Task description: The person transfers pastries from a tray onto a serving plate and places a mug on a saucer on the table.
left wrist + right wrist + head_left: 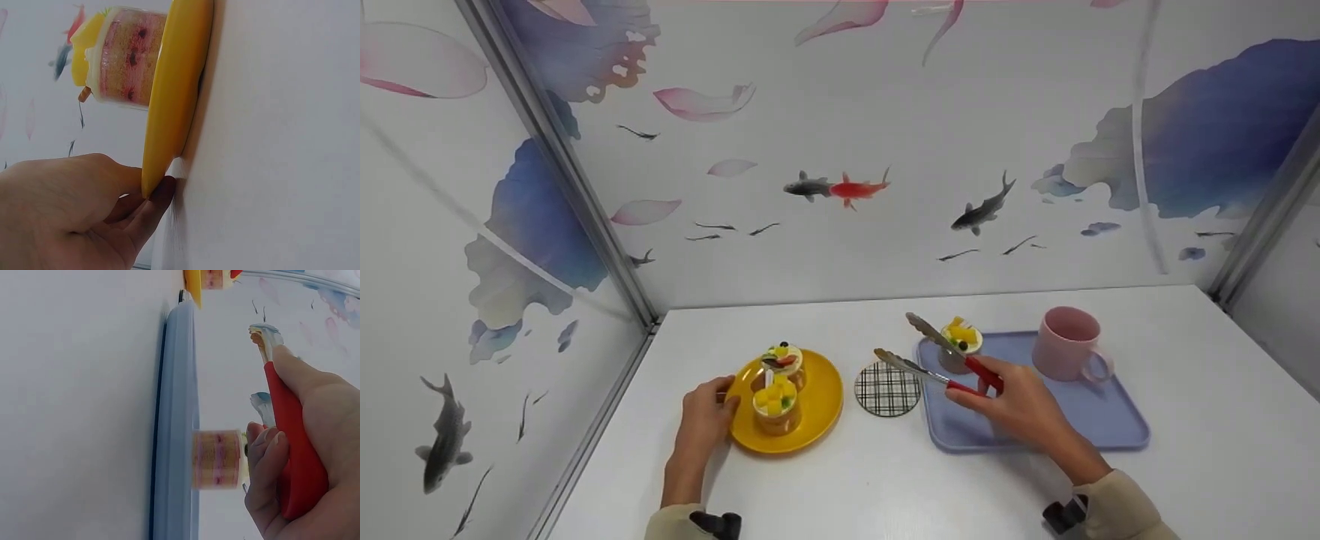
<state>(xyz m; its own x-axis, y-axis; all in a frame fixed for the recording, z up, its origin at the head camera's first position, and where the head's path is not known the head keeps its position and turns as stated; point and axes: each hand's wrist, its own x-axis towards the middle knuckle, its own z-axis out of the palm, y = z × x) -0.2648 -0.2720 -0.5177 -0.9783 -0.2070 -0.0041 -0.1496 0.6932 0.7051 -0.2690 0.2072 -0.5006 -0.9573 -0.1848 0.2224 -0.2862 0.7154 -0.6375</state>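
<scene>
Room b/w plate & tray, nr side; mug blocks far R.

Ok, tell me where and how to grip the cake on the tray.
Probably best with the tongs, round the cake's upright sides, below the fruit. Bring the right hand in from the near side: the cake stands upright, its piled top looks easy to disturb, and the mug stands to its right.
</scene>
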